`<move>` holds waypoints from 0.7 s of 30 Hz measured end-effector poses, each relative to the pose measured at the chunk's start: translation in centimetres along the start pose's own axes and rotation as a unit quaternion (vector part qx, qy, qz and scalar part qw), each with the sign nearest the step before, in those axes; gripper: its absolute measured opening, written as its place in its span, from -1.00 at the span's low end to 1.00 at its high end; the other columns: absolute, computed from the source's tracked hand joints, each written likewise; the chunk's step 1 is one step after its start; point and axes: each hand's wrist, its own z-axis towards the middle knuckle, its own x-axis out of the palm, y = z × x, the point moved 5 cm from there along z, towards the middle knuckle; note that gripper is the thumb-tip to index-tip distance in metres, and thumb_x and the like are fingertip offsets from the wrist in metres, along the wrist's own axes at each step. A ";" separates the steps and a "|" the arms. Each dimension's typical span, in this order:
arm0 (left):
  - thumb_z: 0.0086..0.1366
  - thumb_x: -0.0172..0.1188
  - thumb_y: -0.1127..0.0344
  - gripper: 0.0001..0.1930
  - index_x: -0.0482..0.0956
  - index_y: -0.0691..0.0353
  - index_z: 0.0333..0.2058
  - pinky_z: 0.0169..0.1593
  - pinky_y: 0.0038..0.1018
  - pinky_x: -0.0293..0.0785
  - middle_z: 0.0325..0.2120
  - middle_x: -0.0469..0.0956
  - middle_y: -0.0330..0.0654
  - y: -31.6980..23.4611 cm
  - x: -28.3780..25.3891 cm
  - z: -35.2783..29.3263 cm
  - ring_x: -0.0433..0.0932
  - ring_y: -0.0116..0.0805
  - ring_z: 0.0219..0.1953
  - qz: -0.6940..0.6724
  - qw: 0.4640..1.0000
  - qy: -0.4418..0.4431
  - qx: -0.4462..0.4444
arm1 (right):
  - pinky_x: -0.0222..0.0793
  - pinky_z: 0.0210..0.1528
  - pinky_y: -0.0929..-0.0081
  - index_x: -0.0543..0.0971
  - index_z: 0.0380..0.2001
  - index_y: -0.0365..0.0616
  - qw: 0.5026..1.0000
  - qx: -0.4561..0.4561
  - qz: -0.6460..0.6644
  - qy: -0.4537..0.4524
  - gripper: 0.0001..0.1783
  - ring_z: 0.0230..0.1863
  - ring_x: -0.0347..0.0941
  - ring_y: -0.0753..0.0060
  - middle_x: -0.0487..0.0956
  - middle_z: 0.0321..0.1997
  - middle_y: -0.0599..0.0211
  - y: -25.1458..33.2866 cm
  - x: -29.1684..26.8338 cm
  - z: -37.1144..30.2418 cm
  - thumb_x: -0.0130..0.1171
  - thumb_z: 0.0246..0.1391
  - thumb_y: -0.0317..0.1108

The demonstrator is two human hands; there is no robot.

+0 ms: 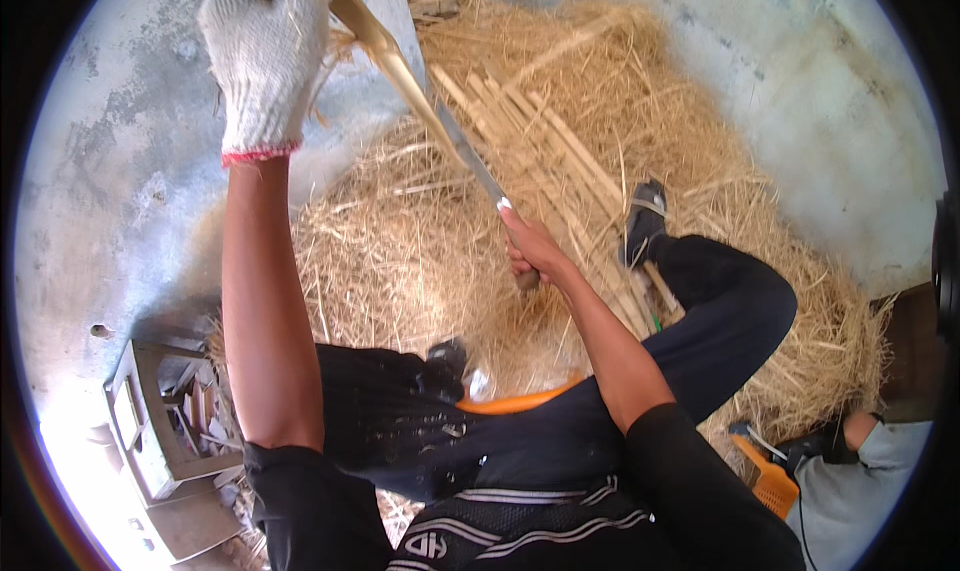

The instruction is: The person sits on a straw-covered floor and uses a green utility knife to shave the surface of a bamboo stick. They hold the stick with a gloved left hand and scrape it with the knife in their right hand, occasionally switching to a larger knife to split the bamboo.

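My left hand (268, 56), in a white knitted glove with a red cuff, is raised at the top left. It grips the upper end of a pale split bamboo strip (398, 66); the fingertips are partly cut off by the picture's edge. The strip slants down to the right, with frayed fibres near the glove. My bare right hand (535, 246) is closed round the wooden handle of a long knife (480, 168). The knife's narrow grey blade points up and to the left, lying against the strip's lower part.
Shavings (380, 241) cover the floor, with several long strips (560, 151) lying on them. My legs (720, 311) spread over an orange seat (520, 403). A wooden box frame (150, 421) with scraps stands at left. Another person (865, 481) sits near an orange chair (775, 486) at lower right.
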 end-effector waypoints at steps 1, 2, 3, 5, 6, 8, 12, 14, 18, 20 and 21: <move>0.45 0.08 0.26 -0.86 0.43 0.17 -0.28 -0.37 -0.58 0.38 -0.53 0.37 -0.34 0.5 0.8 0.1 0.40 -0.56 -0.49 -0.020 1.000 -0.015 0.002 | 0.22 -0.65 0.41 0.43 -0.54 -0.16 0.997 0.016 0.072 0.026 -0.38 -0.80 0.20 0.54 0.32 -0.76 0.42 -0.2 -1.9 0.4 -0.02 0.30 0.21; 0.45 0.09 0.26 -0.86 0.43 0.17 -0.28 -0.37 -0.59 0.38 -0.52 0.37 -0.34 1.0 0.7 -0.2 0.41 -0.56 -0.49 -0.023 0.999 -0.022 -0.002 | 0.22 -0.64 0.40 0.43 -0.54 -0.13 0.999 0.000 -0.025 -0.027 -0.39 -0.78 0.22 0.54 0.32 -0.76 0.45 0.5 -1.5 -0.7 -0.03 0.31 0.21; 0.44 0.10 0.26 -0.86 0.43 0.17 -0.28 -0.37 -0.58 0.38 -0.52 0.37 -0.34 1.2 0.7 -0.1 0.42 -0.56 -0.50 -0.011 1.000 -0.025 0.001 | 0.21 -0.64 0.39 0.43 -0.54 -0.10 0.989 -0.022 -0.128 -0.076 -0.40 -0.76 0.23 0.55 0.31 -0.76 0.48 3.3 -0.4 -2.4 -0.04 0.32 0.21; 0.43 0.11 0.27 -0.86 0.43 0.17 -0.28 -0.37 -0.58 0.38 -0.52 0.37 -0.35 1.8 1.2 -0.2 0.43 -0.56 -0.51 0.013 1.000 -0.027 0.007 | 0.22 -0.62 0.36 0.44 -0.53 -0.11 0.911 -0.120 -0.356 -0.172 -0.45 -0.72 0.30 0.50 0.30 -0.78 0.43 7.2 1.2 -4.4 0.00 0.34 0.14; 0.43 0.12 0.27 -0.86 0.43 0.17 -0.28 -0.37 -0.57 0.39 -0.53 0.37 -0.35 1.9 1.0 -0.3 0.42 -0.56 -0.51 0.014 0.999 -0.027 0.008 | 0.24 -0.60 0.34 0.44 -0.52 -0.14 0.898 -0.217 -0.331 -0.192 -0.45 -0.72 0.31 0.45 0.31 -0.78 0.39 7.7 2.4 -5.1 0.00 0.34 0.12; 0.42 0.13 0.28 -0.87 0.43 0.17 -0.29 -0.38 -0.56 0.39 -0.53 0.37 -0.36 1.8 0.6 0.3 0.42 -0.56 -0.53 0.012 0.999 -0.030 0.013 | 0.26 -0.57 0.29 0.46 -0.51 -0.19 0.843 -0.403 -0.271 -0.231 -0.45 -0.72 0.33 0.35 0.34 -0.77 0.30 8.7 4.3 -6.8 0.00 0.34 0.09; 0.42 0.12 0.28 -0.86 0.43 0.17 -0.32 -0.40 -0.57 0.37 -0.53 0.37 -0.36 1.3 0.1 1.0 0.42 -0.56 -0.53 0.025 1.000 0.005 0.016 | 0.34 -0.49 0.22 0.47 -0.49 -0.25 0.859 -0.386 -0.253 -0.220 -0.44 -0.59 0.46 0.30 0.46 -0.66 0.13 5.0 4.5 -3.6 -0.02 0.34 0.07; 0.43 0.10 0.28 -0.86 0.44 0.18 -0.30 -0.39 -0.57 0.38 -0.53 0.37 -0.35 1.0 1.3 -0.2 0.42 -0.56 -0.52 0.004 1.000 -0.002 0.002 | 0.37 -0.51 0.26 0.47 -0.45 -0.26 0.841 -0.271 -0.391 -0.256 -0.40 -0.64 0.47 0.29 0.45 -0.69 0.07 -2.1 -0.2 2.6 -0.03 0.31 0.14; 0.44 0.09 0.27 -0.86 0.45 0.19 -0.27 -0.39 -0.57 0.39 -0.53 0.37 -0.34 1.3 1.4 0.0 0.44 -0.55 -0.52 0.023 0.999 -0.014 -0.032 | 0.32 -0.56 0.36 0.43 -0.46 -0.19 0.947 -0.119 -0.257 -0.152 -0.36 -0.74 0.36 0.39 0.39 -0.74 0.27 -4.4 -1.9 5.2 -0.05 0.29 0.26; 0.43 0.10 0.26 -0.86 0.45 0.20 -0.26 -0.40 -0.56 0.39 -0.54 0.37 -0.34 1.7 1.1 1.1 0.44 -0.55 -0.52 0.020 1.000 0.012 -0.015 | 0.30 -0.56 0.37 0.41 -0.48 -0.16 0.985 -0.038 -0.140 -0.098 -0.34 -0.77 0.29 0.42 0.36 -0.74 0.34 -3.3 -2.1 4.8 -0.07 0.29 0.29; 0.43 0.10 0.26 -0.86 0.45 0.20 -0.26 -0.41 -0.55 0.40 -0.56 0.37 -0.35 2.0 1.6 1.2 0.46 -0.54 -0.52 -0.008 0.999 -0.029 -0.014 | 0.28 -0.56 0.36 0.41 -0.50 -0.16 0.989 -0.027 -0.112 -0.095 -0.33 -0.77 0.25 0.42 0.35 -0.73 0.35 -3.2 -2.5 4.5 -0.07 0.29 0.30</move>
